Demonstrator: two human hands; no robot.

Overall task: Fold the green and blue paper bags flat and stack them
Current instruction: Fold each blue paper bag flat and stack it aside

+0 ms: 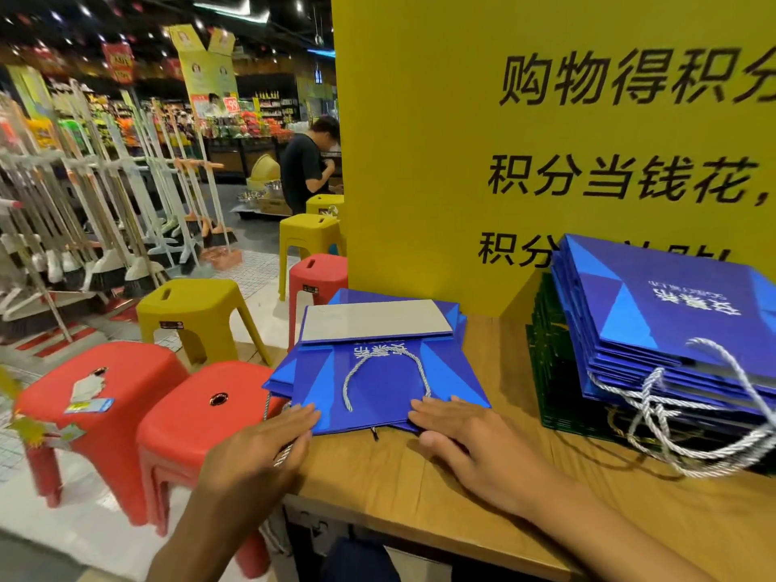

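Observation:
A blue paper bag [378, 371] lies folded flat on the wooden table [462, 489], its grey base flap turned up at the far end and its silver cord handle on top. More blue sheets show beneath it. My left hand [260, 451] rests with straight fingers on the bag's near left corner. My right hand [466, 438] lies flat on its near right corner. At the right stands a stack of folded blue bags [672, 321] on top of folded green bags [554, 371], cord handles dangling.
A tall yellow sign board [546, 140] stands behind the table. Red stools [197, 417] and yellow stools [197, 308] crowd the floor left of the table. Broom racks [84, 203] line the far left; a person [306, 165] stands in the aisle.

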